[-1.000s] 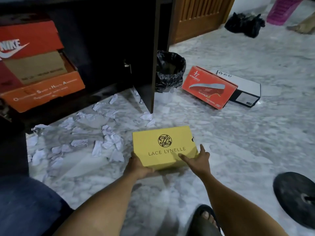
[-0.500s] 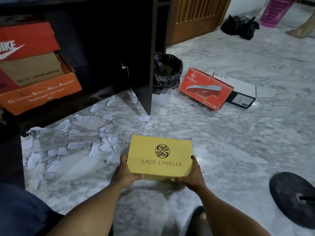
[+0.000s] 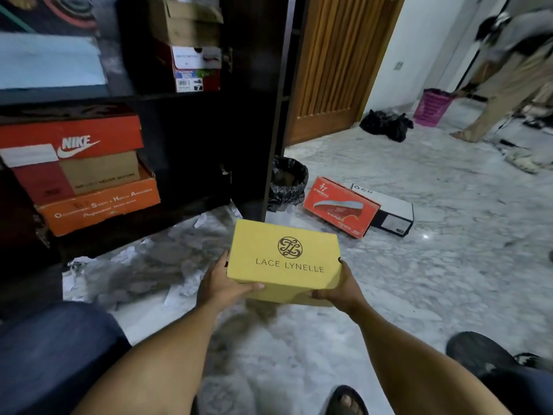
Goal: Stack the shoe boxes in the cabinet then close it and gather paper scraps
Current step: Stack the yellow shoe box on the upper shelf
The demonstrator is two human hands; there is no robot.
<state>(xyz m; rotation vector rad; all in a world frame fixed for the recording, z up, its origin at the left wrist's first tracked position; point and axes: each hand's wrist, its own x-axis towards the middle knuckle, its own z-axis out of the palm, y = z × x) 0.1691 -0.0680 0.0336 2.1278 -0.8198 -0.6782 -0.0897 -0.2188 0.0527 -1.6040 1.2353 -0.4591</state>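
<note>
I have the yellow box (image 3: 284, 259) up off the floor (image 3: 419, 280), held in front of the open cabinet (image 3: 209, 139), level with its lowest shelf and just right of the door edge. Left hand (image 3: 223, 284) grips the box's left end, thumb on the near face and fingers (image 3: 224, 260) wrapped up the side; right hand (image 3: 341, 287) cups the right end from below, fingers curled shut around the corner. Both hands closed firmly on the box. Lid reads LACE LYNELLE, facing me, box tilted slightly toward the camera. Inside the cabinet, lower left: a Nike box (image 3: 71, 139) sits on a brown box (image 3: 98, 172), which rests in an orange box (image 3: 98, 205). Upper shelf holds more boxes (image 3: 194, 46) (labels too blurred to read). Paper scraps (image 3: 128, 277) lie scattered on the floor at the cabinet's foot, left of the box. Beyond the door: a bin (image 3: 288, 182) lined with a black bag, then a red box (image 3: 341, 206) leaning against a white box (image 3: 386, 209), both on the floor, well apart from my hands. Far right: black bag (image 3: 386, 124), pink basket (image 3: 432, 107), another person (image 3: 508, 76) bent over it.
</note>
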